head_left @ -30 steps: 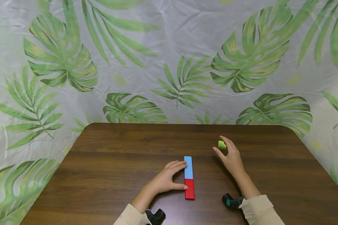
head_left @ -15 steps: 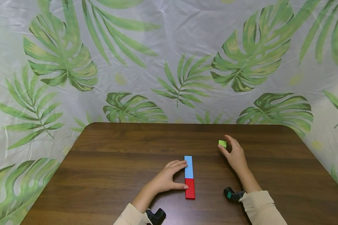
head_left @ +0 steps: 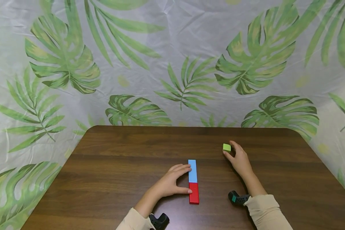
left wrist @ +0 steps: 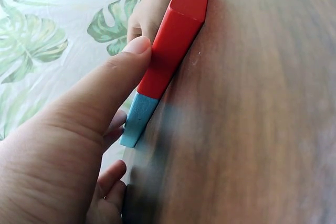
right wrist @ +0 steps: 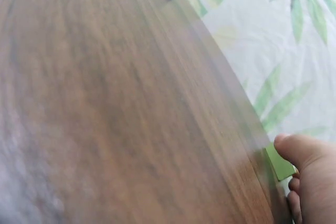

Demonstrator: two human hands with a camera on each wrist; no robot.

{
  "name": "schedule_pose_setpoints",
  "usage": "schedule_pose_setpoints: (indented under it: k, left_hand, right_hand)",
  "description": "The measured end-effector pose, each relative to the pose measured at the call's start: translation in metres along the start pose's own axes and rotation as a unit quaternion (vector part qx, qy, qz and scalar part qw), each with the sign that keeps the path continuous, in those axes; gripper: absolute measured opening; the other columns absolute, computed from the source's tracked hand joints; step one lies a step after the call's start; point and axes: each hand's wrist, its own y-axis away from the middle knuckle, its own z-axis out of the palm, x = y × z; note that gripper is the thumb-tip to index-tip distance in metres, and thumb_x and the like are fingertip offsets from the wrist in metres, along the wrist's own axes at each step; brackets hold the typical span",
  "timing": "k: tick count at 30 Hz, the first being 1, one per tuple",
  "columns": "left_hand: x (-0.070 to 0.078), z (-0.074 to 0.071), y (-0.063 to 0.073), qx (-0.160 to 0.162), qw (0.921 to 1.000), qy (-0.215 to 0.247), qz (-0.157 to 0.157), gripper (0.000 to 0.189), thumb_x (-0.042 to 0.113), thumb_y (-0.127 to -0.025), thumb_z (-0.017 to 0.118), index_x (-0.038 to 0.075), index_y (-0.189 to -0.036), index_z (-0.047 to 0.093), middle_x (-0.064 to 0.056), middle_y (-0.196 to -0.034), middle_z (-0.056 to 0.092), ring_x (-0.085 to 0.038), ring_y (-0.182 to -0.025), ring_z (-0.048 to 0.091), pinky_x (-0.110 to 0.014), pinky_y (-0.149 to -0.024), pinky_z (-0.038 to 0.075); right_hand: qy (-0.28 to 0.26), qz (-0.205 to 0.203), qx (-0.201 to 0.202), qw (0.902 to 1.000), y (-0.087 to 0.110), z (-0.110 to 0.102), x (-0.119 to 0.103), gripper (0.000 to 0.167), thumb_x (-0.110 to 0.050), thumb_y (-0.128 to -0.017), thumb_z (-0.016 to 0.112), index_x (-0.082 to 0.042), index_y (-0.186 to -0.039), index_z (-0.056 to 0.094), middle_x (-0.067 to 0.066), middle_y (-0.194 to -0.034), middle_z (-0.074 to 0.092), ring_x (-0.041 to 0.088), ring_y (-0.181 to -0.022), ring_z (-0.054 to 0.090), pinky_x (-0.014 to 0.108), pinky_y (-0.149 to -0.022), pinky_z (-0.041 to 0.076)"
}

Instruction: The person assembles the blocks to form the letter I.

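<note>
A red rectangular block [head_left: 194, 194] and a light blue one [head_left: 192, 172] lie end to end in a straight line on the wooden table. My left hand [head_left: 168, 183] is at their left side, thumb against the red block and fingertips on the blue one, with a wide gap between thumb and fingers. In the left wrist view that thumb meets the side of the red block [left wrist: 173, 45]. Farther back on the right, my right hand [head_left: 241, 161] pinches a small green block [head_left: 226, 147] between thumb and fingers. The right wrist view has the thumb against the green block [right wrist: 280, 162].
The dark brown table [head_left: 126, 143] has rounded back corners. A pale cloth with a green leaf print [head_left: 172, 64] hangs behind it. Black wrist devices [head_left: 238, 198] sit below both hands, by the beige sleeves [head_left: 265, 210].
My right hand has shifted slightly right, and its thumb and fingers have closed in on the green block, which has turned a little. The left hand and the red and blue blocks stay put.
</note>
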Motion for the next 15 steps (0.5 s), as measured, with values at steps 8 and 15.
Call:
schedule_pose_setpoints:
  k: [8,15]
  left_hand:
    - [0.0001,-0.0001,0.0000,0.000,1.0000,-0.001,-0.001,0.074,0.047,-0.074,0.069,0.015,-0.135,0.043,0.003,-0.140,0.035,-0.025,-0.129,0.025,-0.042,-0.100,0.027]
    - [0.0002,-0.0004,0.0003,0.001,1.0000,-0.001,-0.002,0.074,0.048,-0.074,0.068,0.015,-0.135,0.043,0.005,-0.139,0.035,-0.024,-0.128,0.026,-0.042,-0.100,0.027]
  right_hand:
    - [-0.006,0.003,0.011,0.9999,0.0002,0.0010,0.0008,0.050,-0.008,-0.085,0.062,0.007,-0.127,0.040,0.026,-0.121,0.045,0.040,-0.109,0.043,0.052,-0.088,0.035]
    - [0.003,0.003,0.015,0.9999,0.0001,0.0015,0.0002,0.047,-0.006,-0.083,0.062,0.007,-0.124,0.044,0.025,-0.116,0.047,0.039,-0.104,0.046,0.052,-0.085,0.037]
